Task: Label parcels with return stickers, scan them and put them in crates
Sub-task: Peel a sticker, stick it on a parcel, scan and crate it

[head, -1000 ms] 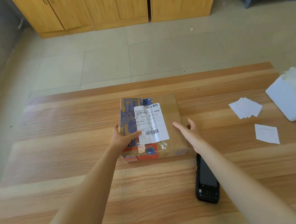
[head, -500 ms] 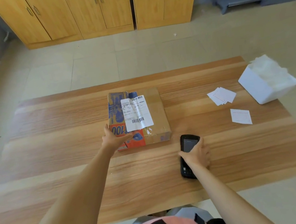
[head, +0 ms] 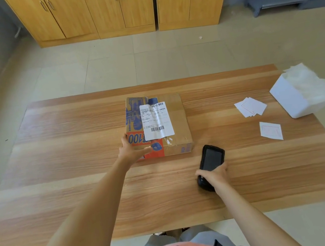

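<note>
Soft, even daylight fills the room, bright without harshness. A pale sheen lies across the wooden table (head: 57, 160), and shadows beneath the parcel (head: 170, 121) are faint. Wide-angle distortion bows the table's edges and stretches the forearms. Fine label print is too blurred to read.

A striped light-and-dark wooden table (head: 84, 199) carries a taped brown cardboard parcel (head: 176, 120), a black handheld scanner (head: 211, 160), loose white stickers (head: 250, 106) and a white box (head: 288, 100).

Label (head: 156, 120) print too small; scanner (head: 210, 164) keypad under right hand (head: 215, 175).
</note>
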Available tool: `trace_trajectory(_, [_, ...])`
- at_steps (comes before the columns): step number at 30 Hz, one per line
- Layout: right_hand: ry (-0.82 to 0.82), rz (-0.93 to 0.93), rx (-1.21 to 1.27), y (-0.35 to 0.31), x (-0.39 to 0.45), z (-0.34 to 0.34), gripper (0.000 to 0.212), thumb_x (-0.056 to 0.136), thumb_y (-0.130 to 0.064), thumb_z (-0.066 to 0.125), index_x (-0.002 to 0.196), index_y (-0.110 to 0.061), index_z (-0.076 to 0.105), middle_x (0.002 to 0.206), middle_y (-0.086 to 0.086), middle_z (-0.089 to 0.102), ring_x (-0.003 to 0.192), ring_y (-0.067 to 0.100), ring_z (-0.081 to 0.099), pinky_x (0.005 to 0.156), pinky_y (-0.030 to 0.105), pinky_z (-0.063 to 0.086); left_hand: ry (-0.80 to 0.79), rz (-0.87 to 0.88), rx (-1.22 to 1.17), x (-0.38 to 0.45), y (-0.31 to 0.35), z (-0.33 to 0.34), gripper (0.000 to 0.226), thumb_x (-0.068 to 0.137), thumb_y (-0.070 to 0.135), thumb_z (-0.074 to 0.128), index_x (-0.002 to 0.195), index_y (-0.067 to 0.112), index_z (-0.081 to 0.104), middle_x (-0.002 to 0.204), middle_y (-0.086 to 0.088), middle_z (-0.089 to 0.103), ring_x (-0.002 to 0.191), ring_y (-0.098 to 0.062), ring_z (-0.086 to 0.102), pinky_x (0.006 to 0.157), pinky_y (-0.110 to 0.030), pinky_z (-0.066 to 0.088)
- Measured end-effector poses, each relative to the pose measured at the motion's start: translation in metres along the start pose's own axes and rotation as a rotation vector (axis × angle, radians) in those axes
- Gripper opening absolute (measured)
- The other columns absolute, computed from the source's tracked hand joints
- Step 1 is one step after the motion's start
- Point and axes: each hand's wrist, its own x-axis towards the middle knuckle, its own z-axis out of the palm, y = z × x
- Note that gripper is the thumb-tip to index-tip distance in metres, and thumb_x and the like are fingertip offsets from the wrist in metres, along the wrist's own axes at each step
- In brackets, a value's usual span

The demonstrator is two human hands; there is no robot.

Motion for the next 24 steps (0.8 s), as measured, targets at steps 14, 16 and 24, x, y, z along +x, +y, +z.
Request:
trace_trajectory(14, [-0.506,-0.036,1.013,-0.089,-0.06,-0.033,0.062,0.06,-0.01,0.08,0.118,-0.005,0.058,0.111,0.015,0.064,0.09,0.025,0.066,0.066,0.029,0.06,-0.002,-0.01,-0.047,0.006,0.01,0.0,0.153,0.021,0.057,0.084,0.149,0.028,0.005,0.132,-0.008,0.047,0.123,-0.024,0.048,0.105,-0.047,0.043])
trace_trajectory(16, [-0.561,-0.042,1.075,-0.103,-0.073,-0.033,0.063,0.062,-0.007,0.079,0.121,-0.003,0.057,0.114,0.017,0.062,0.091,0.027,0.066,0.066,0.029,0.061,-0.002,-0.011,-0.039,0.008,0.011,0.0,0.152,0.026,0.056,0.087,0.15,0.028,0.003,0.135,-0.008,0.046,0.127,-0.026,0.045,0.107,-0.049,0.04])
trace_trajectory(24, [-0.755,-0.1,1.042,-0.119,-0.102,-0.022,0.058,0.066,-0.004,0.074,0.121,-0.007,0.055,0.106,0.018,0.067,0.08,0.026,0.071,0.058,0.027,0.059,-0.022,-0.03,-0.044,0.015,0.007,-0.001,0.16,0.017,0.066,0.086,0.149,0.03,0.003,0.135,-0.008,0.046,0.128,-0.027,0.045,0.108,-0.051,0.039])
